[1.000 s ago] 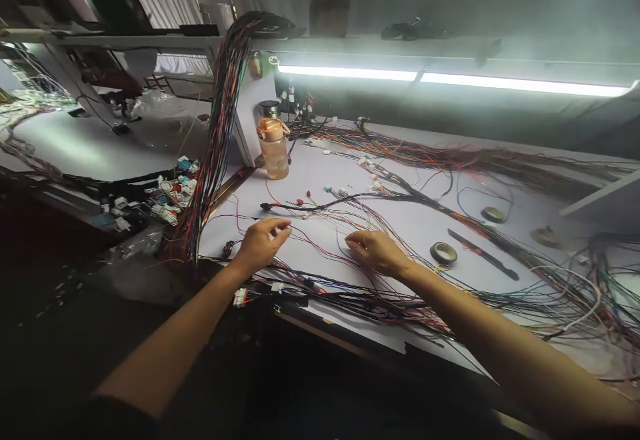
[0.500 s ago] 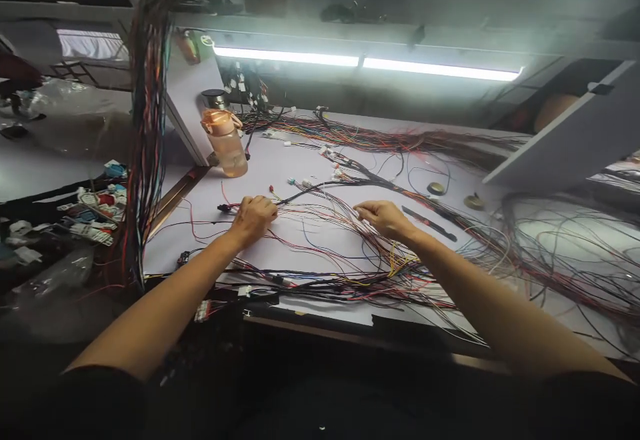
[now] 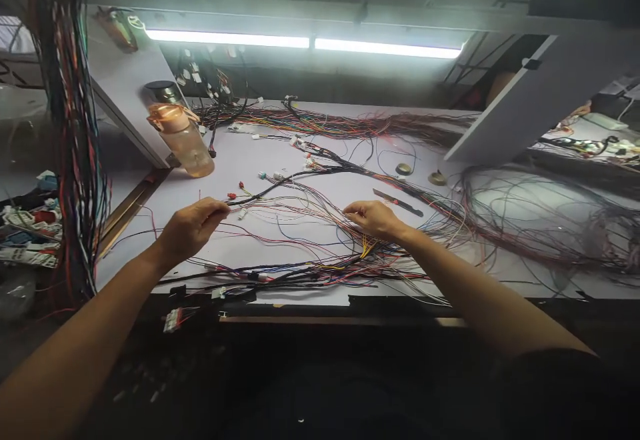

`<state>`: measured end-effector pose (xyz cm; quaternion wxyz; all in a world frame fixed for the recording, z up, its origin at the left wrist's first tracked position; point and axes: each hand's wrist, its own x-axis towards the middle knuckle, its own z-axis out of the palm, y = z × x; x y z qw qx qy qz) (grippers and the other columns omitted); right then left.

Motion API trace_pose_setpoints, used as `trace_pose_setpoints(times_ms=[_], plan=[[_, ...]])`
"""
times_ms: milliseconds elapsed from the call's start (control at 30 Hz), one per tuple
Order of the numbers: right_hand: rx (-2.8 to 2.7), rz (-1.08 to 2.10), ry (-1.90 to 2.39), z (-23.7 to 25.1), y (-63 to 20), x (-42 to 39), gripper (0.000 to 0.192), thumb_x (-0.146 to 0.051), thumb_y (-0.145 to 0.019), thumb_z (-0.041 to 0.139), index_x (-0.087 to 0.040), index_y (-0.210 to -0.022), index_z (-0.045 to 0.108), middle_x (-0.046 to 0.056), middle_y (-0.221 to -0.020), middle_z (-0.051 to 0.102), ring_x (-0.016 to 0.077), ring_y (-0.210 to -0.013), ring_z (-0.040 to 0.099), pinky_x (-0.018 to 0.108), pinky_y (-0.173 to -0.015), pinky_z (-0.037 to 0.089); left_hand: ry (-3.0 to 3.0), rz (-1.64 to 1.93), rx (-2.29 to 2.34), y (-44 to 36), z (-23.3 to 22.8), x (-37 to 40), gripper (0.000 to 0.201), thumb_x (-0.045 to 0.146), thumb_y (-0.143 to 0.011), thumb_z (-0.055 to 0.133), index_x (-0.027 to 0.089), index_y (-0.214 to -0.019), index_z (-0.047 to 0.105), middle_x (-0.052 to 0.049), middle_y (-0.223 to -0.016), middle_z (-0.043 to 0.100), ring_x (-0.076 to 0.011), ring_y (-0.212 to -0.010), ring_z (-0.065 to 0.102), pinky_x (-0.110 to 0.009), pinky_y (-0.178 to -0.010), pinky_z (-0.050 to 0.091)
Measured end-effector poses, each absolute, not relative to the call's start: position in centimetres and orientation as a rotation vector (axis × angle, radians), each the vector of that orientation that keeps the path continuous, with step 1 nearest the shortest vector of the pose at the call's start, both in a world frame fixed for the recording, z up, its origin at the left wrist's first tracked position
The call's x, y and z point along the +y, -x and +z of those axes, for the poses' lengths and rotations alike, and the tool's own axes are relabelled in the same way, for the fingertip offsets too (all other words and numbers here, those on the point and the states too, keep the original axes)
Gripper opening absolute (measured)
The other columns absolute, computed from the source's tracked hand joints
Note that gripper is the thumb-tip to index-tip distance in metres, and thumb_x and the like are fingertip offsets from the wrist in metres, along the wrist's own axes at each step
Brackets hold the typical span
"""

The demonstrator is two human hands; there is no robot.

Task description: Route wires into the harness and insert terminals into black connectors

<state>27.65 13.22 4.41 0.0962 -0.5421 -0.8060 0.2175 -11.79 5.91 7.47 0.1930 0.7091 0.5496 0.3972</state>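
My left hand [image 3: 196,228] is closed in a pinch at the left end of a black taped branch of a wire harness [image 3: 270,189]. The tip of that branch is hidden by my fingers. Near it lie small red connectors [image 3: 232,195] and a white connector [image 3: 243,214]. To the right, my right hand [image 3: 374,219] has its thumb and fingers pressed together at a bundle of thin loose wires [image 3: 320,201]. Those wires run leftward across the white table [image 3: 295,230] toward my left hand.
A water bottle [image 3: 183,137] stands at the back left, beside a hanging wire bundle [image 3: 75,140]. Right of my right hand lie a cutter knife [image 3: 398,203] and tape rolls [image 3: 437,178]. More harness wires [image 3: 290,280] run along the front edge; a lamp [image 3: 227,39] glows above.
The view has turned to the right. My left hand has moved left along the black branch, away from my right hand, and now pinches its end. The right hand stays by the thin wires.
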Motion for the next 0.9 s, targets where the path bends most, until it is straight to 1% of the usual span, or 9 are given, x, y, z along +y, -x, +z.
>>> trace_pose_setpoints(times_ms=[133,233,367,467,667,733,800,833,900], plan=[[-2.44,0.609,1.655,4.6,-27.5,12.4,0.022,-0.036,-0.084,0.064,-0.029,-0.103,0.071,-0.002,-0.098,0.072,0.0175,-0.088,0.062,0.027,-0.073,0.042,-2.229,1.103,1.586,11.6,8.7,5.5,0.014,0.024,-0.085,0.06,0.018,-0.096,0.066,0.001,-0.089,0.065,-0.0126,-0.079,0.057,-0.022,-0.079,0.044],[-2.488,0.611,1.683,4.8,-27.6,11.8,0.017,-0.037,-0.08,0.068,-0.029,-0.094,0.073,-0.002,-0.091,0.072,0.0172,-0.083,0.06,0.026,-0.069,0.039,-2.401,1.077,1.674,11.2,9.2,5.5,0.015,0.027,-0.089,0.054,0.018,-0.097,0.063,0.0,-0.089,0.066,-0.0112,-0.076,0.057,-0.022,-0.075,0.046],[-2.491,0.659,1.708,5.2,-27.8,11.2,0.015,-0.034,-0.087,0.061,-0.027,-0.091,0.074,-0.001,-0.081,0.071,0.0152,-0.076,0.059,0.025,-0.065,0.037,-2.451,1.128,1.715,10.3,9.2,5.3,0.013,0.026,-0.09,0.054,0.018,-0.097,0.062,-0.001,-0.088,0.066,-0.0112,-0.075,0.058,-0.022,-0.072,0.047],[-2.471,0.703,1.696,5.4,-27.9,11.0,0.018,-0.036,-0.089,0.058,-0.026,-0.093,0.072,-0.002,-0.083,0.071,0.014,-0.076,0.059,0.024,-0.064,0.037,-2.445,1.164,1.731,9.4,9.2,5.2,0.013,0.025,-0.09,0.055,0.018,-0.098,0.062,-0.002,-0.09,0.067,-0.0114,-0.077,0.06,-0.022,-0.071,0.047],[-2.415,0.688,1.733,5.0,-28.3,11.4,0.021,-0.027,-0.094,0.047,-0.021,-0.098,0.067,0.001,-0.087,0.07,0.0141,-0.078,0.059,0.024,-0.065,0.036,-2.505,1.12,1.642,8.8,9.4,5.1,0.016,0.024,-0.091,0.053,0.02,-0.103,0.063,-0.002,-0.094,0.067,-0.0127,-0.083,0.06,-0.024,-0.078,0.047],[-2.418,0.696,1.735,4.7,-28.1,11.3,0.02,-0.034,-0.093,0.051,-0.022,-0.097,0.066,0.001,-0.087,0.07,0.0152,-0.078,0.059,0.025,-0.065,0.036,-2.512,1.068,1.65,9.0,9.3,4.9,0.017,0.026,-0.091,0.053,0.021,-0.103,0.064,-0.001,-0.092,0.066,-0.0127,-0.079,0.059,-0.025,-0.077,0.046],[-2.424,0.682,1.74,4.5,-27.7,11.2,0.023,-0.042,-0.086,0.062,-0.023,-0.098,0.066,0.002,-0.086,0.069,0.0179,-0.08,0.059,0.027,-0.068,0.036,-2.494,1.026,1.688,9.3,9.0,4.8,0.018,0.029,-0.091,0.052,0.023,-0.102,0.064,0.0,-0.09,0.066,-0.0126,-0.076,0.057,-0.025,-0.075,0.046],[-2.422,0.669,1.746,4.3,-27.5,11.1,0.025,-0.043,-0.082,0.066,-0.023,-0.097,0.067,0.003,-0.086,0.069,0.0196,-0.081,0.058,0.028,-0.07,0.037,-2.486,1.006,1.711,9.4,8.9,4.7,0.018,0.031,-0.091,0.051,0.024,-0.102,0.064,0.0,-0.089,0.065,-0.0126,-0.076,0.058,-0.025,-0.075,0.046],[-2.409,0.657,1.752,4.2,-27.1,11.1,0.018,-0.036,-0.08,0.069,-0.021,-0.091,0.067,0.004,-0.084,0.068,0.0217,-0.084,0.057,0.03,-0.074,0.036,-2.48,0.983,1.746,9.6,8.7,5.0,0.019,0.033,-0.092,0.05,0.025,-0.102,0.064,0.001,-0.091,0.066,-0.0128,-0.08,0.059,-0.025,-0.078,0.047]])
